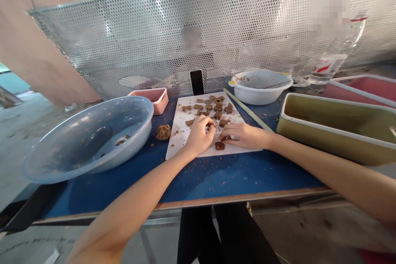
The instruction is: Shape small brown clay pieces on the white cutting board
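On the white board (177,142) lie several small brown clay-like pieces (228,108), some blocky and some bone-shaped, with crumbs around them. My left hand (198,136) is over the board's middle, its thumb and fingers curled round a brown bit that is mostly hidden. To its right, my right hand (243,135) lies low on the board, fingers bent and pinching another brown clay-like piece, only partly visible. Just below those fingertips sits a darker squarish piece (220,146). A rough brown lump (163,132) rests on the blue tabletop, left of the board.
A large blue basin (142,132) stands at left, a small pink box (159,105) behind it. A phone (197,82) leans against the perforated metal panel (148,41). At right are a white basin (258,95), a pale stick (247,109), an olive tub (324,140) and a bottle (329,64).
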Demonstrator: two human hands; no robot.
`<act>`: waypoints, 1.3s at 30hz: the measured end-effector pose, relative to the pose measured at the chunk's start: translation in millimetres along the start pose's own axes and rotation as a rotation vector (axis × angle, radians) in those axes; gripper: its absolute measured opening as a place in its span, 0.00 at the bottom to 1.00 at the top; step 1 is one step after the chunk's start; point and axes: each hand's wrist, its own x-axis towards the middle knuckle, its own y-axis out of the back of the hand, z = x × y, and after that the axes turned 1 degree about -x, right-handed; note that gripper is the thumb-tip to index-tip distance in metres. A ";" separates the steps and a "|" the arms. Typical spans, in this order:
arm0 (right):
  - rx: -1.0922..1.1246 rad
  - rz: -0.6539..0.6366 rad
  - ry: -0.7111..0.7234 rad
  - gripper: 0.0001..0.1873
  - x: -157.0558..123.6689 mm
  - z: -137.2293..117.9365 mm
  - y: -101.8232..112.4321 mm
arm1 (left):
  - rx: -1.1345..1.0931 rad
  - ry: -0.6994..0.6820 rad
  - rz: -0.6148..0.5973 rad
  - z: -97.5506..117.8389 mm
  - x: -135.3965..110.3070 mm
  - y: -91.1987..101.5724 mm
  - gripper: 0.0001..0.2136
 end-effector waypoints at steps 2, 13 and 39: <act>-0.009 0.007 -0.007 0.14 1.1 0.4 0.6 | 0.009 0.000 -0.004 0.9 -0.1 0.2 0.07; -0.057 0.004 0.032 0.16 2.4 0.4 0.3 | 0.008 0.018 -0.003 3.8 0.1 0.6 0.07; -0.237 0.095 0.126 0.17 0.0 -5.1 9.7 | 0.004 -0.107 -0.262 -6.3 12.6 19.9 0.05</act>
